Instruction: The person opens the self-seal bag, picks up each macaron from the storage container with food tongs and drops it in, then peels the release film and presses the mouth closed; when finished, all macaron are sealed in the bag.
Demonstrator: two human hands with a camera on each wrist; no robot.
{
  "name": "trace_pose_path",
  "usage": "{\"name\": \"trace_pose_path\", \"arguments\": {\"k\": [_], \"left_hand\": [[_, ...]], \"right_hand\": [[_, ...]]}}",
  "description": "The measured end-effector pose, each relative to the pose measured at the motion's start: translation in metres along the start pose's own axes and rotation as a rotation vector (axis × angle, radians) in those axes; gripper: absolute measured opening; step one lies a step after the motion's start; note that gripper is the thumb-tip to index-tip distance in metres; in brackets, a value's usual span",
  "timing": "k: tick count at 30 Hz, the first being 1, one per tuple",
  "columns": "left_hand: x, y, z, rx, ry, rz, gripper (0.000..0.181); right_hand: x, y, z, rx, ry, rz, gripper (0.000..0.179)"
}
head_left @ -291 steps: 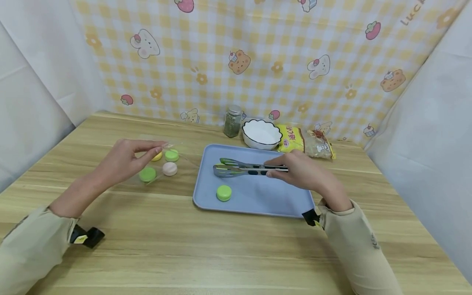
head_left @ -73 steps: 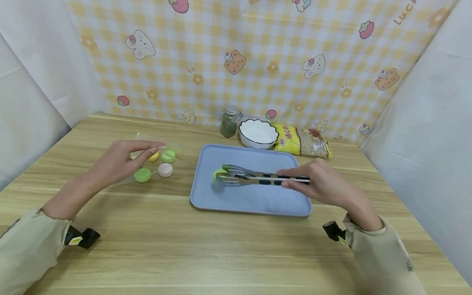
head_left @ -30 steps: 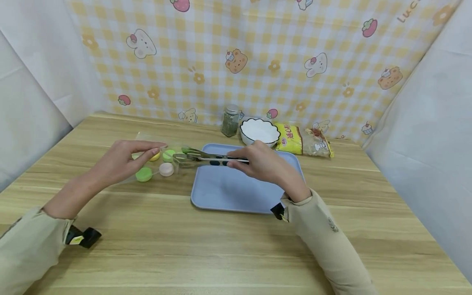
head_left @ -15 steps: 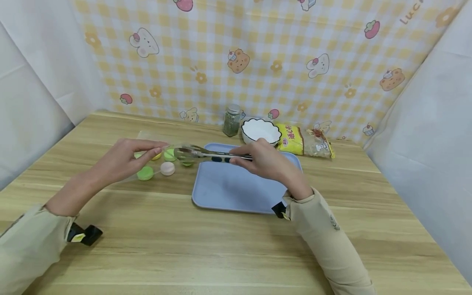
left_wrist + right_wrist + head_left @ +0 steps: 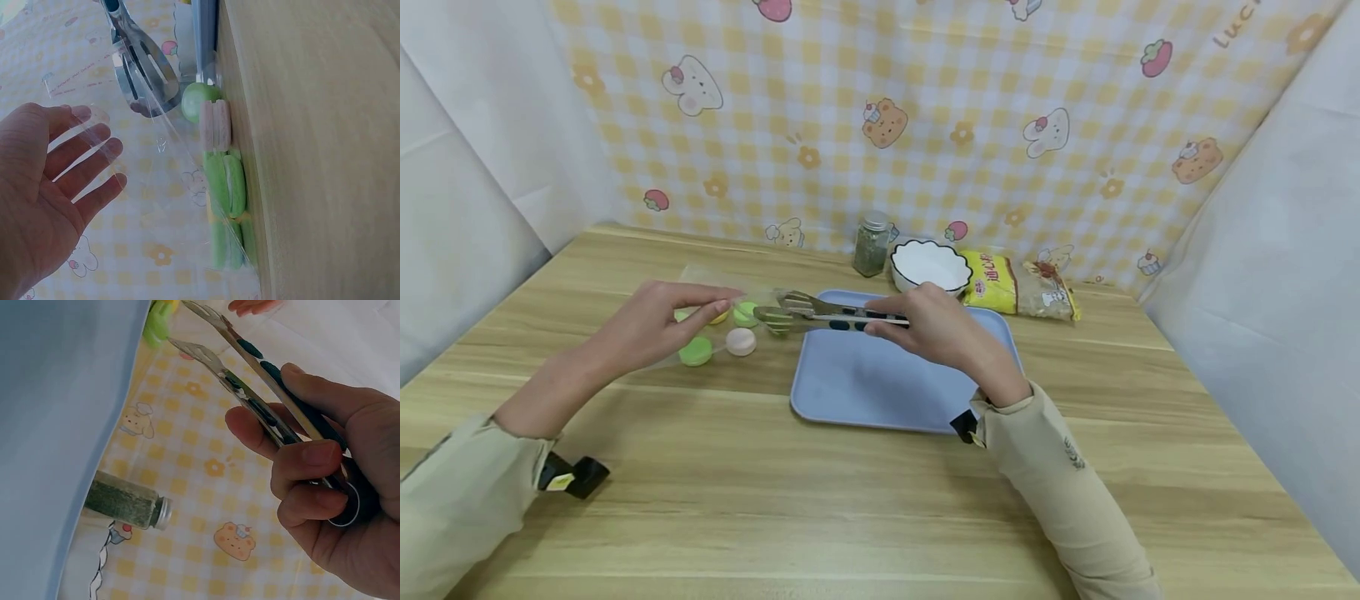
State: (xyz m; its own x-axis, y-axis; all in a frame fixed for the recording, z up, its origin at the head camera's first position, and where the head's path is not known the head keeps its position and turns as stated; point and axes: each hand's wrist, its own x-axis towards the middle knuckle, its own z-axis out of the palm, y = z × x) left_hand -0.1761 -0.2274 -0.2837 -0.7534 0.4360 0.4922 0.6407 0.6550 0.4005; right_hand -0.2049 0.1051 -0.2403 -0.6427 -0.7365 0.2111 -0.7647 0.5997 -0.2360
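Observation:
Thumb and fingers of the left hand (image 5: pixel 658 325) pinch the upper edge of a clear plastic bag (image 5: pixel 165 150), which is partly see-through and hard to outline. Within it are macarons: a green macaron (image 5: pixel 696 351), a pale pink macaron (image 5: pixel 741 342), another green one and partly hidden yellow. The right hand (image 5: pixel 936 325) grips metal tongs (image 5: pixel 275 394) with dark handle pads. Their slotted ends stand apart at the bag's right side, above one more green macaron (image 5: pixel 199 100), seen low beside the pink one. In the right wrist view nothing shows between the tong ends.
A blue tray (image 5: pixel 865 400) lies under the right hand, its bare surface showing. Behind it stand a jar of dried herbs (image 5: pixel 871 246), a white scalloped bowl (image 5: pixel 931 267) and a yellow pasta packet (image 5: pixel 992 282). A checked curtain (image 5: pixel 880 125) closes off the back.
The right hand carried a green macaron in the tongs leftward from the tray to the bag. The tong ends have since spread and risen slightly off it. The left hand keeps its pinch.

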Motion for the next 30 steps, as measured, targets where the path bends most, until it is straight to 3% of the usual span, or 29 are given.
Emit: {"name": "trace_pose_path", "arguments": {"k": [4,11,14,21,30], "left_hand": [[-0.001,-0.001,0.001,-0.002,-0.011,-0.002,0.025],[-0.001,0.0,0.001,0.002,-0.005,0.004,0.024],[0.0,0.0,0.001,-0.003,-0.005,0.007,0.024],[0.001,-0.001,0.002,-0.032,-0.032,0.011,0.024],[0.0,-0.002,0.001,-0.025,-0.013,0.0,0.024]], "right_hand": [[0.0,-0.003,0.001,-0.069,-0.006,0.014,0.034],[0.001,-0.01,0.008,-0.306,0.041,-0.053,0.035],[0.002,-0.009,0.013,-0.349,0.059,-0.067,0.035],[0.005,-0.002,0.02,-0.288,0.075,-0.102,0.027],[0.002,0.001,0.013,-0.11,0.052,-0.084,0.028]]}}
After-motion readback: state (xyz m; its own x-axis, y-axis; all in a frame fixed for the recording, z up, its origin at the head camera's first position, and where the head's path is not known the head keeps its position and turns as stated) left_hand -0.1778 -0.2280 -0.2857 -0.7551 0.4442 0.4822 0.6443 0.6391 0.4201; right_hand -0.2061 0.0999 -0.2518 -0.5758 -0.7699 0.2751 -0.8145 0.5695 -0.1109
